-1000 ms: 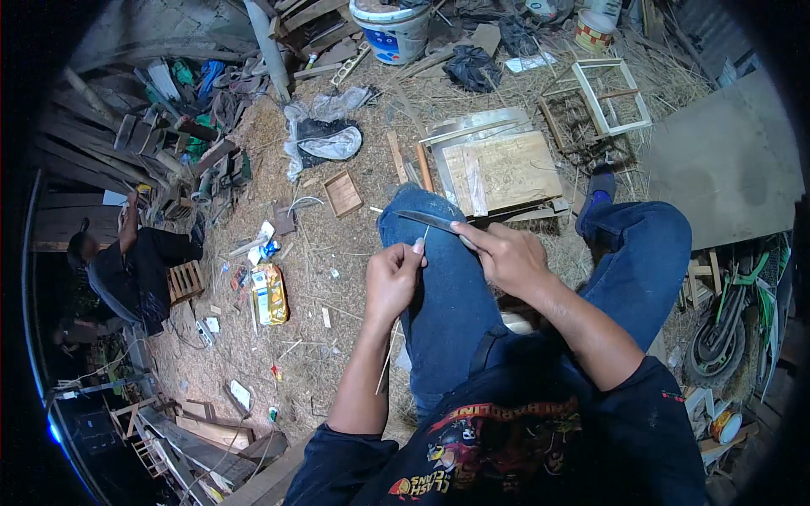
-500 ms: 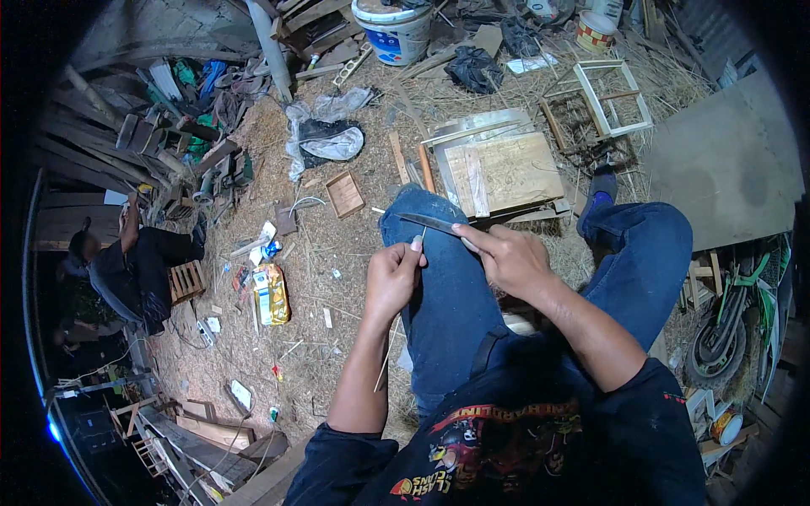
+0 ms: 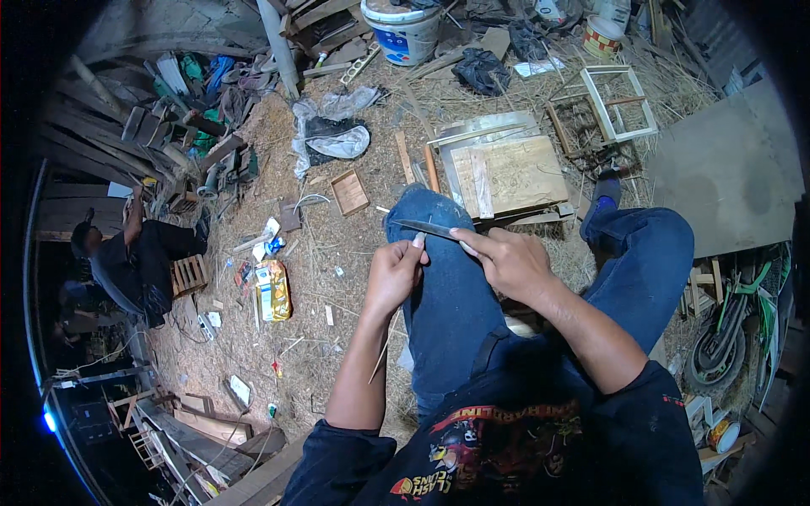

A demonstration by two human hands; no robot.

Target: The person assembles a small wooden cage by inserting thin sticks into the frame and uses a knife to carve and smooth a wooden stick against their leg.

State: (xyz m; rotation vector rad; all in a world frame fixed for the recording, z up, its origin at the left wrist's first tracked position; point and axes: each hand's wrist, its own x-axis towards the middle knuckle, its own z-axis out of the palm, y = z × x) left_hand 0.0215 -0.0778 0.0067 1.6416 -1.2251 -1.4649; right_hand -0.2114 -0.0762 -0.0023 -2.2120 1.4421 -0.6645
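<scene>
My left hand (image 3: 392, 274) is closed in a pinch, thumb and fingertips together on a thin wooden strip (image 3: 384, 347). The strip's tail hangs out below the fist beside my forearm, and its short upper end meets the blade. In my right hand (image 3: 510, 261) is a knife (image 3: 426, 228), gripped by the handle with the blade pointing left. The blade lies across the strip just above my left thumb, over my bent knee (image 3: 422, 202) in blue jeans. My right fingers hide most of the handle.
Straw and shavings cover the ground. Ahead are wooden boards (image 3: 510, 173), a small wooden box (image 3: 348, 192), a white frame (image 3: 629, 101) and a bucket (image 3: 401, 38). A yellow packet (image 3: 274, 291) lies left. Another person (image 3: 139, 253) sits far left; a green motorbike (image 3: 734, 320) stands right.
The knife blade has come down slightly along the strip, closer to my left thumb. My left hand keeps its pinch; the strip's tail has shifted a little. The whole view has tilted slightly.
</scene>
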